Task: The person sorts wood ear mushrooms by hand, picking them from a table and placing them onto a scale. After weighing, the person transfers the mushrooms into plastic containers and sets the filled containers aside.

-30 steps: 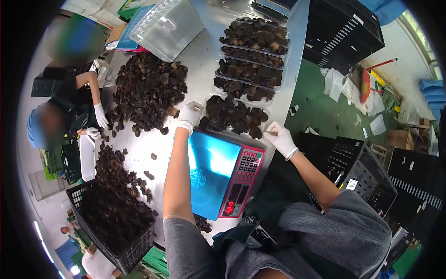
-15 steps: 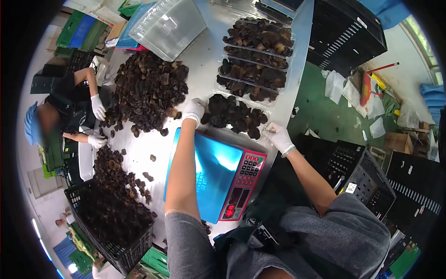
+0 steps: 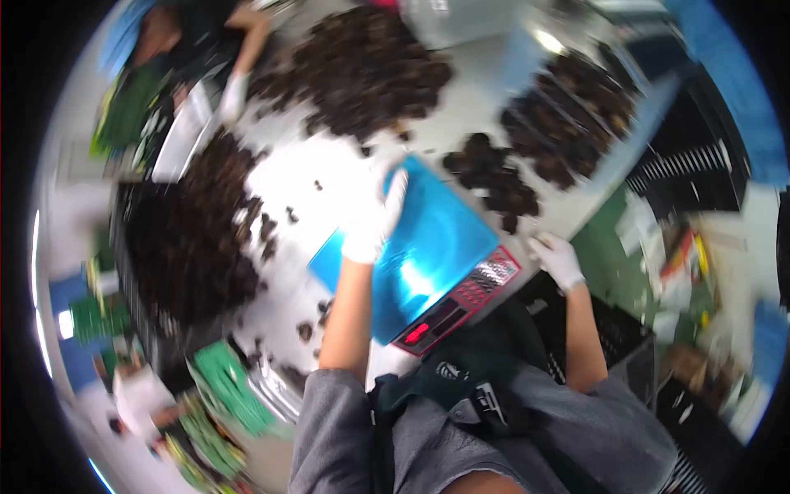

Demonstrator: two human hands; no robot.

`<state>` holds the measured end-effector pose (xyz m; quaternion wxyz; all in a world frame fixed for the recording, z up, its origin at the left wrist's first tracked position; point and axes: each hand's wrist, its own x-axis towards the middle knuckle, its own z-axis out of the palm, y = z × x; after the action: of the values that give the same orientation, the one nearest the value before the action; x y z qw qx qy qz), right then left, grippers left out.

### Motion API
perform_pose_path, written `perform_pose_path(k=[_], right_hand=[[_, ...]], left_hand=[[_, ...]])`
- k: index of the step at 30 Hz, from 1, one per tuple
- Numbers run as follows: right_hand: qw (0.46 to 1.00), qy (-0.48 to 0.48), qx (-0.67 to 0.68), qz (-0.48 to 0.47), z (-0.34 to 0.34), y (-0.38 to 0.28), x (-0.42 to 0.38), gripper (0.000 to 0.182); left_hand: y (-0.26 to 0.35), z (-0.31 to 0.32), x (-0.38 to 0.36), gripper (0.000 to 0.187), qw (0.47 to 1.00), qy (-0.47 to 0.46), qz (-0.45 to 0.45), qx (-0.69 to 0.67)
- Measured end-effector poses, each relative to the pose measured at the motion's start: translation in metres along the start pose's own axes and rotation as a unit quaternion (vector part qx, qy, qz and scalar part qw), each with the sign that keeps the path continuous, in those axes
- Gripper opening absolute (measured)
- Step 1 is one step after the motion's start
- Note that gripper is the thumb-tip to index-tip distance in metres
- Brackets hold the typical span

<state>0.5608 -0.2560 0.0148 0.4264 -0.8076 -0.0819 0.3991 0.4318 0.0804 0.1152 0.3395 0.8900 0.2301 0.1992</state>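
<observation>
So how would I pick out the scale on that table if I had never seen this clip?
Find the pale table strewn with heaps of dark mushrooms. At its near edge, right in front of the person, lies the scale, with the gloved left hand over its platform and the gloved right hand beside it. It alone is flat and shiny blue, with a red keypad and lit red digits.

Your left hand [image 3: 372, 222] and right hand [image 3: 558, 258] wear thin, smooth white gloves, likely rubber. The scale [image 3: 428, 247] has a glossy blue platform and a matt plastic keypad. The mushrooms [image 3: 494, 177] look dark, rough and wrinkled. The table [image 3: 346, 177] is smooth, shiny metal.
</observation>
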Motion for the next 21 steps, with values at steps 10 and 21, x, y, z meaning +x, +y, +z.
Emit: perform_pose_path(k=[10,21], right_hand=[[0.963,-0.007,-0.094,-0.251,0.011,-0.064,-0.023,0.014],[0.948,-0.066,-0.127,-0.285,0.084,-0.101,-0.082,0.014]], left_hand=[[-0.117,-0.189,-0.429,0.020,0.764,0.390,-0.433,0.277],[-0.155,-0.192,-0.553,0.031,0.742,0.341,-0.577,0.034]])
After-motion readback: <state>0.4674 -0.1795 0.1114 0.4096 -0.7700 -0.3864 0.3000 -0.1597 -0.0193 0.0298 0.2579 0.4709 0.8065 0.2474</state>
